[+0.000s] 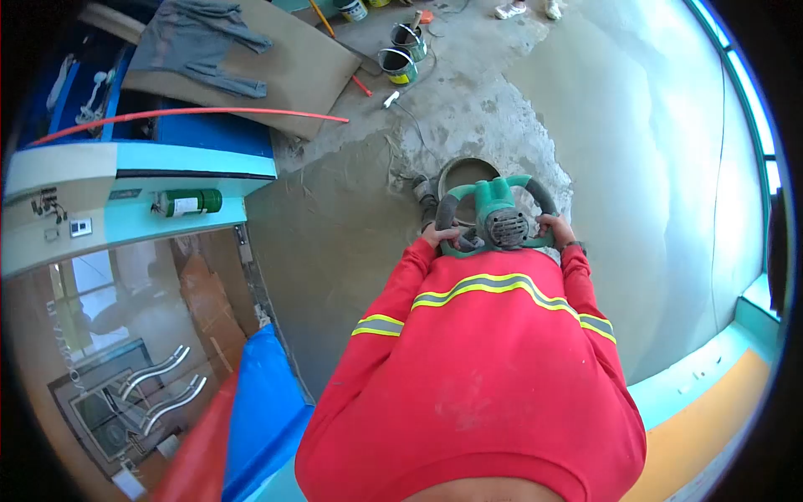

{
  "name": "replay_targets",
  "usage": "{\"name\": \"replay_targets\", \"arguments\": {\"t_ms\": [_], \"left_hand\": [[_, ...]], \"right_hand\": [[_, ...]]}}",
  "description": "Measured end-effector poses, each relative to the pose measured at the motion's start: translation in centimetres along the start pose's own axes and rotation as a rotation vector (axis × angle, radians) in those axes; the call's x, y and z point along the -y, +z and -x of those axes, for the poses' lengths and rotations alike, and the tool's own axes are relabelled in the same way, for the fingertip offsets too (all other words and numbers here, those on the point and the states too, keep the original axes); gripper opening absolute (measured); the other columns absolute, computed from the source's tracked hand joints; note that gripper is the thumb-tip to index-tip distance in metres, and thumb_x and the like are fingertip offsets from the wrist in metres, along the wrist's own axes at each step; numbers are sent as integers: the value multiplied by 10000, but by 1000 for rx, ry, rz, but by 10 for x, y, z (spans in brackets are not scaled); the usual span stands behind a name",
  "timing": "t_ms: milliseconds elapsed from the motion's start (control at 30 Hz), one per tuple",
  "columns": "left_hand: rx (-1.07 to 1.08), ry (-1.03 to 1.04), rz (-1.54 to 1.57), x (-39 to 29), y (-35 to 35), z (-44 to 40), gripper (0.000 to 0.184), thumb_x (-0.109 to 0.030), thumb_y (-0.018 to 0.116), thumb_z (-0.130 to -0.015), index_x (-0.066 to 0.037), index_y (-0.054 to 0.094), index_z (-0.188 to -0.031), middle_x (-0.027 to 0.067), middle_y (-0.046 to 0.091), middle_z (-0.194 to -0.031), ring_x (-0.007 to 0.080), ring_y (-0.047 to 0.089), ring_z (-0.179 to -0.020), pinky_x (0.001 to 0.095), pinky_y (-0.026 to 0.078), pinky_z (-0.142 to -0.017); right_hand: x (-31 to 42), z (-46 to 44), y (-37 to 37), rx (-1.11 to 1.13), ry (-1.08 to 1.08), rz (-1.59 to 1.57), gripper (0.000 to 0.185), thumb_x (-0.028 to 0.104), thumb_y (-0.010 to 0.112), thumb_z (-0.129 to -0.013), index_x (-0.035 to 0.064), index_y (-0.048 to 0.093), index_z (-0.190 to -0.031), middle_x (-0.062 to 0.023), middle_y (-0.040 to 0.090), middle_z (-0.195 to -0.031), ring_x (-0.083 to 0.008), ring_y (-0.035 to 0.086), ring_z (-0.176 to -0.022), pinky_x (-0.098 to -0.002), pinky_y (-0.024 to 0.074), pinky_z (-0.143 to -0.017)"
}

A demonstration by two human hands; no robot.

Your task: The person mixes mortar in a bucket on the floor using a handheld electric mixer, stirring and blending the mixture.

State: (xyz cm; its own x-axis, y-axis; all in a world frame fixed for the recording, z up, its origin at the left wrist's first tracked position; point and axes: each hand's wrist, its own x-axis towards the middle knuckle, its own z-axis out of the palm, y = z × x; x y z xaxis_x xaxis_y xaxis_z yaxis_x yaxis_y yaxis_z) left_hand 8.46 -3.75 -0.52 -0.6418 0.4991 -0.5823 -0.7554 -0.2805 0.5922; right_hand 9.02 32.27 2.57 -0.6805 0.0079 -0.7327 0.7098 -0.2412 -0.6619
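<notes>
A green power mixer (495, 209) with a vented motor housing and curved side handles is held close in front of my red-sleeved body. My left hand (441, 235) is closed on its left handle. Around the right handle, my right hand (556, 226) is wrapped. Just beyond the mixer a dark round bucket (470, 171) shows its rim, the rest partly hidden by the machine. A dark boot or similar object (425, 194) is beside the bucket on the left.
Buckets (398, 65) and a white-ended cable (391, 99) are on the floor ahead. Grey clothing (201, 46) covers a brown board at upper left, near a red tube (209, 110). A person's shoes (510, 10) show at the top. Wet-looking screed (652, 167) spreads right.
</notes>
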Motion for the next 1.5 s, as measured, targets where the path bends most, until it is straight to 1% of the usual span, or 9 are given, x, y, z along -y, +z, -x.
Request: {"name": "replay_targets", "arguments": {"t_ms": [133,233,300,467,667,800,933,1067,1500], "left_hand": [[114,156,578,16,-10,16,394,-263,588,-836,-59,441,-1139,177,594,-967,304,614,-786,420,513,-726],[-384,-109,525,30,-51,18,356,-307,570,-850,-72,482,-1102,155,622,-946,271,626,-745,400,523,-693],[-546,-189,14,57,-84,14,324,-342,583,-836,-114,514,-1057,94,627,-887,218,613,-710,377,517,-638],[-801,-280,-323,87,-118,24,287,-250,670,-766,-80,571,-975,99,656,-833,191,621,-635,352,515,-540],[-736,-145,-436,106,-131,7,208,-263,663,-743,-67,646,-810,107,656,-738,210,627,-610,372,513,-561],[-837,-161,-896,106,-109,-5,286,-321,685,-692,-89,661,-856,118,670,-878,281,629,-868,393,492,-792],[-940,-88,-855,108,-91,2,289,-315,708,-651,-93,647,-826,125,659,-806,266,634,-779,383,494,-715],[-903,-125,-804,104,-100,0,316,-326,707,-653,-94,644,-858,118,656,-833,271,627,-808,385,494,-715],[-887,-154,-833,89,-97,-9,309,-324,685,-678,-92,653,-880,130,664,-856,279,631,-830,393,493,-742]], "right_hand": [[3,-9,2,6,21,66,154,131,633,-681,35,538,-606,-68,504,-518,-192,504,-423,-345,454,-449],[7,-12,5,52,1,110,161,124,639,-711,39,545,-610,-60,490,-520,-186,505,-440,-368,499,-504],[11,-9,7,42,18,156,161,122,630,-710,41,538,-605,-62,489,-521,-194,504,-447,-363,479,-493],[-4,-16,-3,11,-47,155,159,159,590,-719,99,508,-597,-26,476,-541,-152,482,-474,-290,396,-467],[12,3,16,59,15,118,134,165,552,-712,91,484,-623,-24,437,-558,-161,471,-491,-332,463,-502],[2,-9,7,73,-11,120,114,142,537,-713,68,496,-636,-40,438,-543,-186,479,-491,-334,447,-501],[13,-2,16,50,42,102,114,133,543,-716,76,489,-632,-41,434,-525,-188,464,-462,-325,420,-478],[8,-11,12,67,10,104,148,156,602,-706,87,482,-652,-32,439,-542,-186,469,-461,-410,479,-484],[13,-22,9,98,61,94,145,144,588,-720,72,475,-663,-42,430,-521,-197,481,-455,-375,475,-485]]}}
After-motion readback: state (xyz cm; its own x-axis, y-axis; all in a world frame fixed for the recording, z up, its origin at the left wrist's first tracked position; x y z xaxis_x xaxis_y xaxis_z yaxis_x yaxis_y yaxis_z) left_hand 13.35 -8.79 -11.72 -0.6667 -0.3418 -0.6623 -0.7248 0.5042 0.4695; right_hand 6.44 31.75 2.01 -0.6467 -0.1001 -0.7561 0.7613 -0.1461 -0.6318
